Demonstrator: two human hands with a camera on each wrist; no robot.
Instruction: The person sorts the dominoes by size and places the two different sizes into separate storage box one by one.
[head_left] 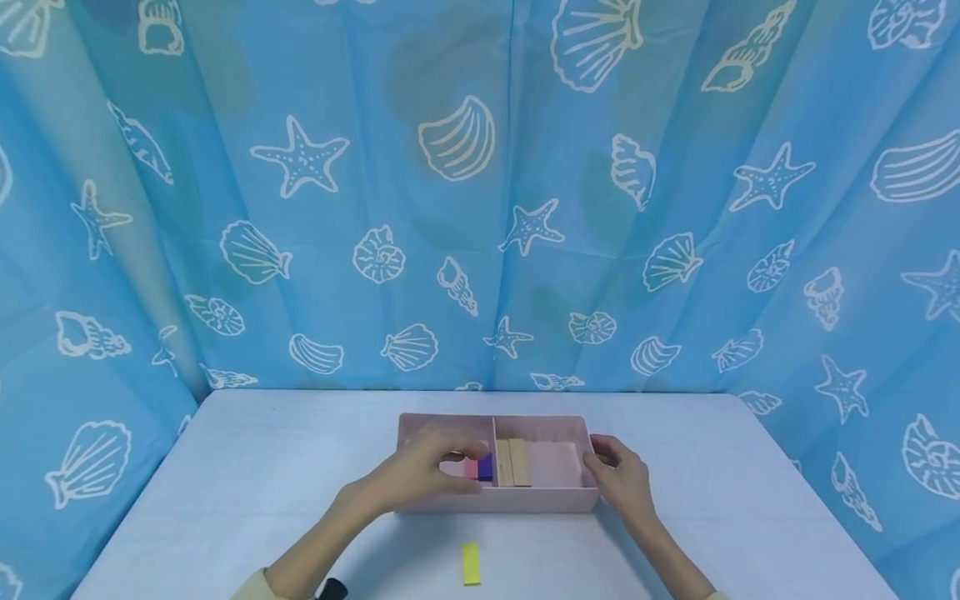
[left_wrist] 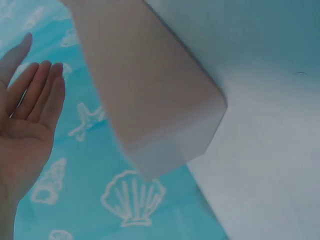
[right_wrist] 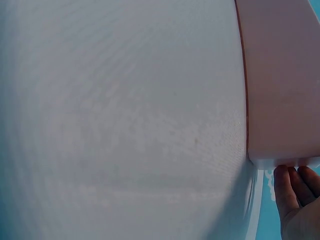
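Note:
A pink two-compartment box (head_left: 517, 500) sits on the table. My left hand (head_left: 420, 471) reaches over its left compartment, thumb and fingers apart, with nothing seen between them. In the left wrist view that hand (left_wrist: 30, 115) has its fingers extended. By the fingertips, against the divider, lie a pink block (head_left: 471, 468) and a purple block (head_left: 485, 467); the hand hides the rest of that compartment. My right hand (head_left: 624, 475) holds the box's right end wall, thumb at the rim and fingers outside. Several tan wooden pieces (head_left: 513, 462) lie in the right compartment beside the divider.
A yellow block (head_left: 471, 564) lies on the white table (head_left: 300, 467) in front of the box. A blue curtain (head_left: 480, 208) with shell patterns hangs behind and at both sides. A small black object (head_left: 332, 589) shows by the left forearm.

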